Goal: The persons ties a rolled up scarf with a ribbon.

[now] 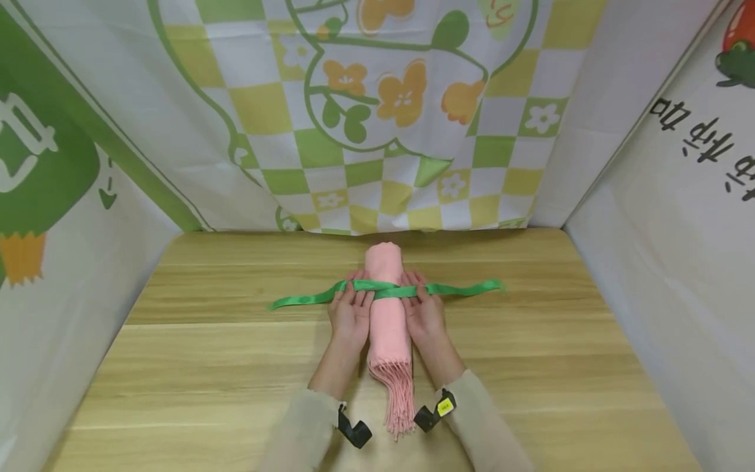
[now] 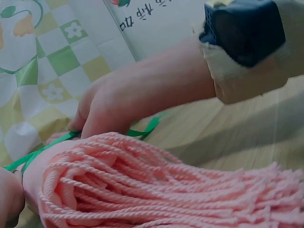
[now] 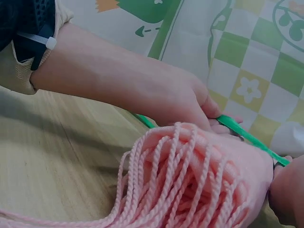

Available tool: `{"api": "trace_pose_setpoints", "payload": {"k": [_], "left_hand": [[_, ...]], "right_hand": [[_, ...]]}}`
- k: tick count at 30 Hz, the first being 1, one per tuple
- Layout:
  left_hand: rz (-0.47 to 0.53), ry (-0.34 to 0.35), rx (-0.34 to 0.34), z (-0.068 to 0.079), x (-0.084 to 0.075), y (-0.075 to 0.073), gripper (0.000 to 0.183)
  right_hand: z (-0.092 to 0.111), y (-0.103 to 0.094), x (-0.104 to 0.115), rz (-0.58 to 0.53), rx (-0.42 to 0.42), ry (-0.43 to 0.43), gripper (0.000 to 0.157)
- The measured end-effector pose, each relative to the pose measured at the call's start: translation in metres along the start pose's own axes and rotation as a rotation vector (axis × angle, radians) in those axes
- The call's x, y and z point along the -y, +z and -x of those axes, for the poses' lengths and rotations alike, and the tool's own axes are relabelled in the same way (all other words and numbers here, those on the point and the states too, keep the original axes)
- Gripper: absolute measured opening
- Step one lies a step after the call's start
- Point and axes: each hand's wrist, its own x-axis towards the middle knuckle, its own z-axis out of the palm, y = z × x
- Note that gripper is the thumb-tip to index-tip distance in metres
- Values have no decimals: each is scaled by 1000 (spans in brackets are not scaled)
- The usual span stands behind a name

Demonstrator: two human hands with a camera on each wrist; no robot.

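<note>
A rolled pink scarf (image 1: 389,328) lies lengthwise on the table, its twisted fringe (image 1: 400,400) trailing toward the person. Around its upper half runs a green ribbon (image 1: 396,292), crossed on top, with loose tails stretching out to both sides. My left hand (image 1: 350,320) lies along the scarf's left side and pinches the ribbon between thumb and fingers. On the opposite side my right hand (image 1: 426,318) pinches the other end of the ribbon. In the left wrist view the ribbon (image 2: 35,154) rises taut over the roll to the right hand (image 2: 107,111).
The wooden table (image 1: 224,367) has a back edge close behind the scarf's far end. A checked, flowered cloth (image 1: 330,157) hangs there, and printed white panels (image 1: 655,262) stand at both sides. Black wrist cameras (image 1: 355,432) sit near the fringe.
</note>
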Motion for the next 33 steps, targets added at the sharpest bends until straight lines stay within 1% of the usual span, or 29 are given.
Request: {"api": "trace_pose_setpoints", "payload": {"k": [3,5,7,11,13,16,19,23,26,30,33], "left_hand": [[57,-26,16,-1,2,-1,48],[64,-38,22,-2,3,0,46],[41,-47,25,-3,4,2,45],[-48,-41,39,-4,5,4,45],[-56,-42,34,-3,4,5,46],[-23,-61,9,-2,3,3,47],[40,-98,-5,-3,1,-1,47],[81,-131,-27,-5,-3,-7,48],[89,-155,-53,-6,-4,-9,48],[97,-173,-53,-6,-4,-10,47],[103,-166,-50,-6,-4,-10,41]], "right_hand": [[-2,-3,-1,-10,-36,-4,48],[-3,-4,-1,-10,-46,-5,47],[-4,-5,-2,-2,-43,-10,47],[-4,-4,-2,2,-24,-11,47],[-4,-4,-1,-10,-20,-6,48],[-4,-5,-1,-46,-36,10,48],[-4,-6,1,-116,-65,34,49],[-5,-7,4,-197,-94,77,51],[-4,-9,7,-207,-115,97,49],[-4,-9,8,-160,-169,83,41],[-5,-8,9,-122,-199,64,27]]}}
